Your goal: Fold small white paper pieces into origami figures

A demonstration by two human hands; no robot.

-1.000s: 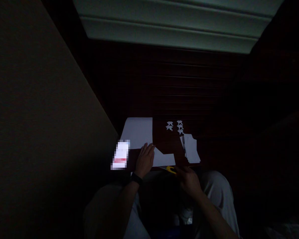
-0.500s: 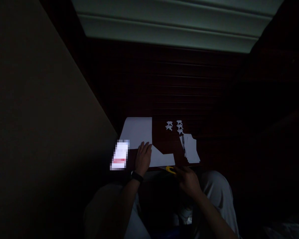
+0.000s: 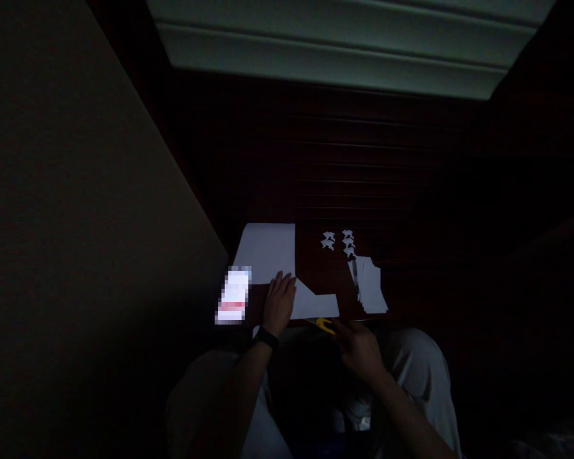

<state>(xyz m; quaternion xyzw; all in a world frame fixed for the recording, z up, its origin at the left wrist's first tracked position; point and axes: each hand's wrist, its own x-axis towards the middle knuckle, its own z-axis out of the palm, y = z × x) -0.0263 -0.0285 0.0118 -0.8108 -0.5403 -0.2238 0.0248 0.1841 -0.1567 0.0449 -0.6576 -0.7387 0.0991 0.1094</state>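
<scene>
My left hand [image 3: 279,303] lies flat with its fingers stretched out, pressing on a white sheet of paper [image 3: 310,305] with an angled cut-out edge. The wrist wears a dark band. Closed around a yellow utility knife [image 3: 325,326] is my right hand [image 3: 361,347]. The knife's thin blade points left along the near edge of that sheet, by the table's front edge. Whether the blade touches the paper I cannot tell. A larger white sheet [image 3: 270,252] lies beyond my left hand, its far left corner curled.
A lit phone [image 3: 233,296], blurred out, lies left of my left hand. Several small folded white paper pieces [image 3: 347,242] stand in two columns at the back of the dark table. To the right are stacked white papers [image 3: 370,287] with a pen [image 3: 355,277]. A wall rises at left.
The whole view has shifted slightly. The knife has moved a little left relative to the sheet, along its near edge. My left hand stays on the paper.
</scene>
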